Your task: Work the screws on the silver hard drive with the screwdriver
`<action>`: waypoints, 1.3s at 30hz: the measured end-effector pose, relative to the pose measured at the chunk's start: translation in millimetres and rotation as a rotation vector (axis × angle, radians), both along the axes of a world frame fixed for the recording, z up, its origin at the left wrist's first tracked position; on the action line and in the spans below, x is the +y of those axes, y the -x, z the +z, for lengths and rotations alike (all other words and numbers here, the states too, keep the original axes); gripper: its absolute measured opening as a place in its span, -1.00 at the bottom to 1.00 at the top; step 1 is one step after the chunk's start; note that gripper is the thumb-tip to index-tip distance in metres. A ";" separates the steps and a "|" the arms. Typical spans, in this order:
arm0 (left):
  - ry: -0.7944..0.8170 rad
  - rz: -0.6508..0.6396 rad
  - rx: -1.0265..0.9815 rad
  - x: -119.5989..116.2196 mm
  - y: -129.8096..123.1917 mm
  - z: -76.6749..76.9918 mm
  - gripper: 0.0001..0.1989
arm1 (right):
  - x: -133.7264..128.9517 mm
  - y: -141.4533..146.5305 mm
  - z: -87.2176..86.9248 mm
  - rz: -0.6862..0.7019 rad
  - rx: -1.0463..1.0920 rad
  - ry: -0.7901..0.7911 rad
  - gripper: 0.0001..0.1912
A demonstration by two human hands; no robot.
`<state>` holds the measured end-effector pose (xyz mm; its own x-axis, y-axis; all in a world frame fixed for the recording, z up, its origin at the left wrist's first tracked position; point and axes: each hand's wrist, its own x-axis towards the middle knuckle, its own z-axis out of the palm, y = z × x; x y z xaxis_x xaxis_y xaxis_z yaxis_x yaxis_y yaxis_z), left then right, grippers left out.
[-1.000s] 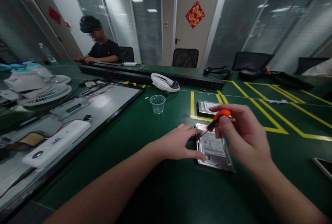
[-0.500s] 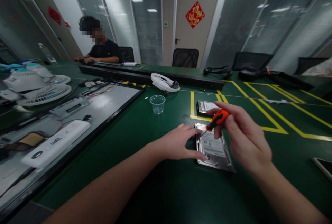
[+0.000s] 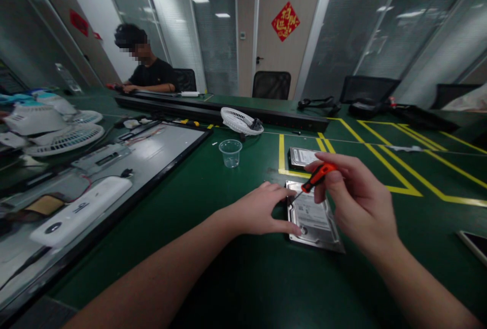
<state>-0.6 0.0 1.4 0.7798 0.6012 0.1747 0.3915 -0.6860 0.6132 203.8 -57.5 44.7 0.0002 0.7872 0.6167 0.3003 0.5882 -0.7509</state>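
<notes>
A silver hard drive (image 3: 314,220) with a white label lies flat on the green table in front of me. My left hand (image 3: 261,209) steadies it at the left side, index finger near the upper left corner and thumb on the lower left part. Between the fingers of my right hand (image 3: 357,199) is an orange and black screwdriver (image 3: 319,175), tilted, its tip down at the drive's upper left edge beside my left index finger. Whether the tip sits in a screw is too small to tell. Behind, a second hard drive (image 3: 300,157) is partly covered by my right hand.
A clear plastic cup (image 3: 230,154) stands left of the drives. Further left lies a large flat panel (image 3: 167,149) with a white device (image 3: 81,210) on it, beside white fan parts (image 3: 64,138). A long black bar (image 3: 213,109) crosses behind. Another person (image 3: 152,72) sits across the table.
My right hand has shifted and turned slightly around the screwdriver handle, while its tip stays at the same spot. My left hand and the hard drive have not moved.
</notes>
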 end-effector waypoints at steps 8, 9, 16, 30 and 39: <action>-0.002 0.003 0.004 -0.2 0.1 0.1 -0.14 | -2.1 2.7 4.5 -0.019 0.037 0.022 -0.78; 0.000 0.006 0.009 -0.2 0.2 -0.1 -0.12 | -2.4 3.3 5.0 -0.038 0.043 0.023 -0.82; 0.010 0.012 0.010 -0.7 -0.2 0.6 -0.14 | -1.5 1.9 2.3 -0.025 0.033 -0.009 -0.73; 0.003 0.008 0.020 -0.4 0.2 -0.1 -0.13 | -2.8 5.7 5.8 -0.064 0.076 0.024 -0.81; -0.002 0.006 0.010 0.0 0.0 -0.1 -0.17 | -1.1 -0.5 3.0 0.047 0.021 0.029 -0.71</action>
<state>-0.6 -0.1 1.3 0.7776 0.6058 0.1685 0.4018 -0.6848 0.6080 204.3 -58.6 47.7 -0.0249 0.8041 0.5940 0.2567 0.5794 -0.7735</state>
